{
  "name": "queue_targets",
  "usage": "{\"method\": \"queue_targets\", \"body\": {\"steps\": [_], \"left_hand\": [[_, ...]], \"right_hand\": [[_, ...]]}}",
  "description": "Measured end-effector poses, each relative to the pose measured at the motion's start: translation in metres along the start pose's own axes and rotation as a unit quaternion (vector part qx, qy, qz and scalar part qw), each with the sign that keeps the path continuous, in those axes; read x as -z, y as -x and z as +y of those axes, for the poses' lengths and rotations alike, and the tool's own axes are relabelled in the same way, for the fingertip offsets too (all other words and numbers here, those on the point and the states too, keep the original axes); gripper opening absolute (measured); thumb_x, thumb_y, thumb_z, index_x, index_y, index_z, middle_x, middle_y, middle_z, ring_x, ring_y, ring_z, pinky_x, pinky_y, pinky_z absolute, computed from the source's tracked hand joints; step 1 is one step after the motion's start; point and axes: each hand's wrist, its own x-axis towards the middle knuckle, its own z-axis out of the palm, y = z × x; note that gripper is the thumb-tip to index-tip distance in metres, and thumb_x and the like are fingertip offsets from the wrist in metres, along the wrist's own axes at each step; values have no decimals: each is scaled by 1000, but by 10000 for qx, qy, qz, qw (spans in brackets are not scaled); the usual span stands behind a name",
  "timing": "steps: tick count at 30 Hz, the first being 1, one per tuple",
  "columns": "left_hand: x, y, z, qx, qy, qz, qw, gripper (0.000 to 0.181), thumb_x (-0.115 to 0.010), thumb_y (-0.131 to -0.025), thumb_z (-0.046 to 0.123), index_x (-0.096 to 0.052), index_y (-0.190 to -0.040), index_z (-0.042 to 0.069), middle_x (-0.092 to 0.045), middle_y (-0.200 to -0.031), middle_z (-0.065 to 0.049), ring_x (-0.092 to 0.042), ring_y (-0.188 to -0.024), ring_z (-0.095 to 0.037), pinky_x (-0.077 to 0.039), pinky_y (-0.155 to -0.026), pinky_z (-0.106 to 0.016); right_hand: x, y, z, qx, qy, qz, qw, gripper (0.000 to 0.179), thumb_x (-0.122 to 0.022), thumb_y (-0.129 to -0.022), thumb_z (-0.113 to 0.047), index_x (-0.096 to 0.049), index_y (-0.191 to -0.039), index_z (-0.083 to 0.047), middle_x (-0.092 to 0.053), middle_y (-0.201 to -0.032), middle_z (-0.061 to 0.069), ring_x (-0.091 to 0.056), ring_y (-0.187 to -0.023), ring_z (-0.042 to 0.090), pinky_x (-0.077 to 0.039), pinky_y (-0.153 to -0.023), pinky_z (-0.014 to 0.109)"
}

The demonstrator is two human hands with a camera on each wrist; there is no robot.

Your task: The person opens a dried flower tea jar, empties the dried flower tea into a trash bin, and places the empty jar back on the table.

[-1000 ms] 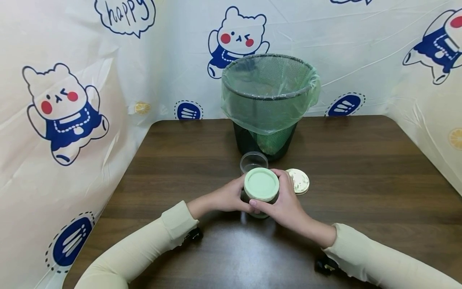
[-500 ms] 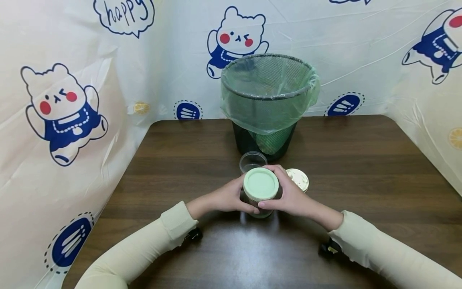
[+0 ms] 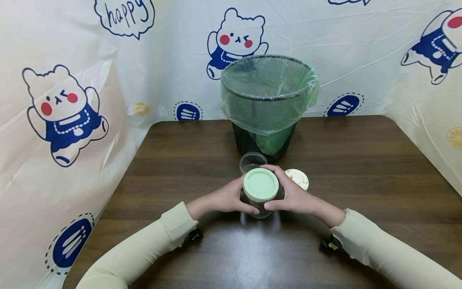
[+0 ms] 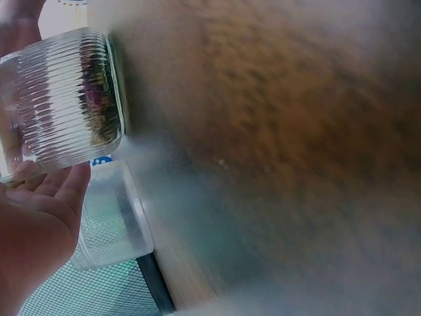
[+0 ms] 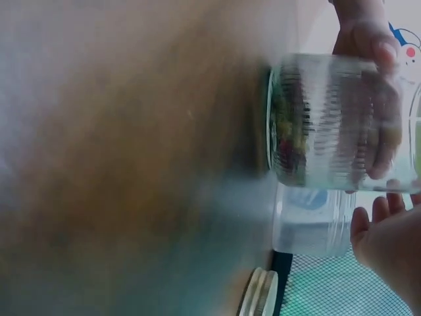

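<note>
A ribbed glass jar (image 4: 62, 99) with a pale green lid (image 3: 261, 184) stands upright on the table; dried, petal-like bits lie at its bottom (image 5: 289, 138). My left hand (image 3: 228, 196) grips the jar, thumb in front and fingers around its far side. My right hand (image 3: 293, 196) curves around the lid from the right, thumb at the front just below the rim and fingers behind. In the right wrist view its fingertips reach the lid end. Just behind the jar sits a clear plastic tub (image 3: 252, 159). A round whitish lid (image 3: 298, 179) lies beyond my right hand.
A black mesh wastebasket (image 3: 267, 96) lined with a green bag (image 3: 265, 120) stands at the back of the brown wooden table (image 3: 173, 152). A white sheet with cartoon bears (image 3: 240, 38) hangs around the back and sides.
My right hand has turned counterclockwise around the lid: its thumb slid rightward, its fingertips leftward behind, and the wrist moved right and away. My left hand and the jar have stayed in place.
</note>
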Motion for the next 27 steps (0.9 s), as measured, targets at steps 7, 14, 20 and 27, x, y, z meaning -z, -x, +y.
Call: {"method": "queue_targets", "body": {"steps": [7,14,20,27], "left_hand": [[0,0,-1,-21,-12,35,10000,87,-87,-72,17,-37,-143,11,-51,-132,1,-48,-119,-11,-38,-102,-32],[1,0,-1,-47,-1,29,10000,87,-87,-72,17,-36,-143,11,-51,-133,1,-48,-119,-11,-37,-103,-32],[1,0,0,-59,-36,35,10000,84,-84,-73,13,-36,-143,10,-51,-133,-1,-48,-119,-12,-37,-103,-33],[1,1,-2,-92,-86,-7,9999,84,-83,-74,12,-36,-143,7,-50,-135,-3,-47,-121,-14,-37,-104,-33]], "right_hand": [[-12,11,-10,-191,384,740,9963,85,-83,-76,-19,-33,-144,-12,-42,-140,-2,-41,-125,18,-36,-102,38],[-34,16,-22,-708,534,1647,9823,82,-84,-75,-23,-36,-140,-8,-45,-135,2,-45,-113,19,-41,-93,43],[-44,16,-25,-775,424,1882,9782,85,-86,-74,-27,-35,-141,-11,-44,-134,2,-45,-117,16,-42,-93,36],[-49,13,-25,-884,412,2050,9739,89,-89,-70,-30,-36,-140,-13,-42,-135,0,-42,-122,15,-35,-101,43]]}}
